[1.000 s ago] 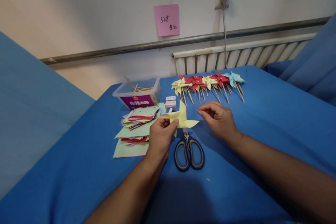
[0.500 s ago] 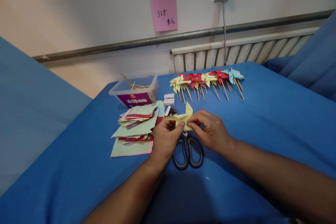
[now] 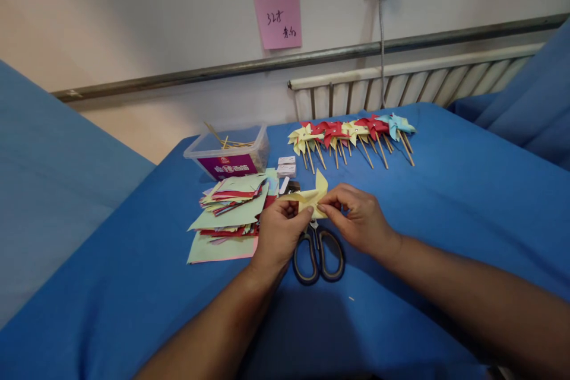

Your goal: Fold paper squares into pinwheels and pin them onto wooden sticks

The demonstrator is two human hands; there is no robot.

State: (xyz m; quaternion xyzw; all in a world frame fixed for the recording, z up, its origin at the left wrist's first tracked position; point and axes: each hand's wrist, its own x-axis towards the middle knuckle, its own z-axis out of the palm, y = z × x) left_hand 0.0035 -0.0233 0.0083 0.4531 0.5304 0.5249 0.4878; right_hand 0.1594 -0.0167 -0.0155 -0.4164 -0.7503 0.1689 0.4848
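Pink wall note (image 3: 278, 18): "32"

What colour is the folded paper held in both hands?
Pale yellow paper, seen in the head view.

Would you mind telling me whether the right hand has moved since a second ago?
Yes. The right hand has moved left, from right of the black-handled scissors to above them, meeting the folded yellow paper in the left hand.
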